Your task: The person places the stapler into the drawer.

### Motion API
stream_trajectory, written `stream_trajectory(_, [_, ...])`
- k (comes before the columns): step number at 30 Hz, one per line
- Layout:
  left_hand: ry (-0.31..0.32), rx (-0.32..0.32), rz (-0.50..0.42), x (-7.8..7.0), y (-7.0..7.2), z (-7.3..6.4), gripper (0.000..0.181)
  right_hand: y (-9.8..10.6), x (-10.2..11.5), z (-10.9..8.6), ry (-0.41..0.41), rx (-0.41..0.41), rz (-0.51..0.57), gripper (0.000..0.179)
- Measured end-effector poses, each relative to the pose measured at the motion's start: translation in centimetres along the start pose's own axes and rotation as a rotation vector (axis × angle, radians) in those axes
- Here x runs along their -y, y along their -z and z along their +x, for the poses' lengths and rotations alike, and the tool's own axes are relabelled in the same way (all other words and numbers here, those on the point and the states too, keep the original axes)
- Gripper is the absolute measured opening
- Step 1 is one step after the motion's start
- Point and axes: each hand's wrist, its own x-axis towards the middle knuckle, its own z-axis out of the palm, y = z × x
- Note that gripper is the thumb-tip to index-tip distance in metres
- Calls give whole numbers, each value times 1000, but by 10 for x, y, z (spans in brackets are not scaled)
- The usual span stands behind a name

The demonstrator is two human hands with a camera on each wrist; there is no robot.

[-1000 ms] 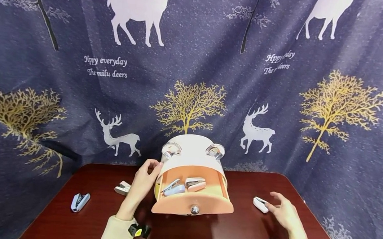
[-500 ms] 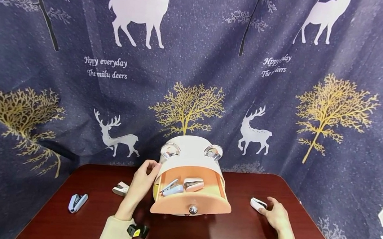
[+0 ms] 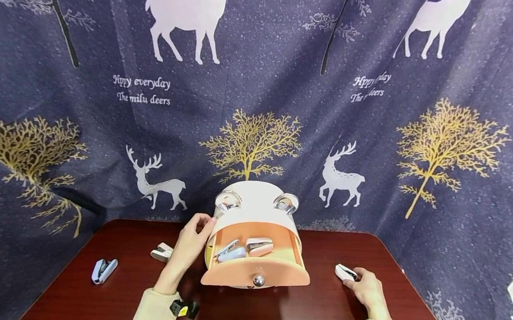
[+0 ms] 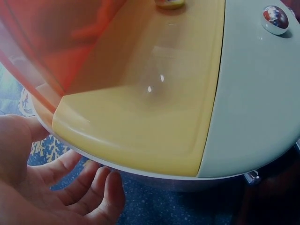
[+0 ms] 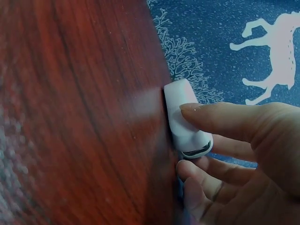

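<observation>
On the right of the table, my right hand [image 3: 367, 289] pinches a white mini stapler [image 3: 345, 272]. In the right wrist view the thumb presses one side of that stapler [image 5: 182, 112], with fingers behind it. My left hand [image 3: 191, 243] touches the left side of a white round-bodied drawer box [image 3: 256, 203]; the left wrist view shows its thumb at the box's edge and the other fingers loosely bent. The box's orange drawer [image 3: 272, 273] is pulled out. Inside lie a blue stapler [image 3: 232, 253] and a pink-and-white stapler [image 3: 259, 247].
A light blue stapler [image 3: 104, 271] lies at the table's left, and a white stapler [image 3: 161, 252] lies beside my left forearm. Below the orange drawer, yellow [image 4: 136, 126] and pale green [image 4: 258, 93] drawer fronts show. A dark blue deer-print cloth [image 3: 260, 83] hangs behind the table.
My right hand has moved in to the white stapler, its thumb and fingers closing on it. The left hand stays at the box's side. The view has shifted slightly.
</observation>
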Motion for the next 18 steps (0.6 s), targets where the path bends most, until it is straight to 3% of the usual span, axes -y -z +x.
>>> stream_trajectory(9, [7,2,-1,-1,0,0,29,3,5,-2,-8,-10,-10,28])
stream_trajectory(18, [9,7,-2,-1,0,0,31,16,15,-2,17,-93,10,34])
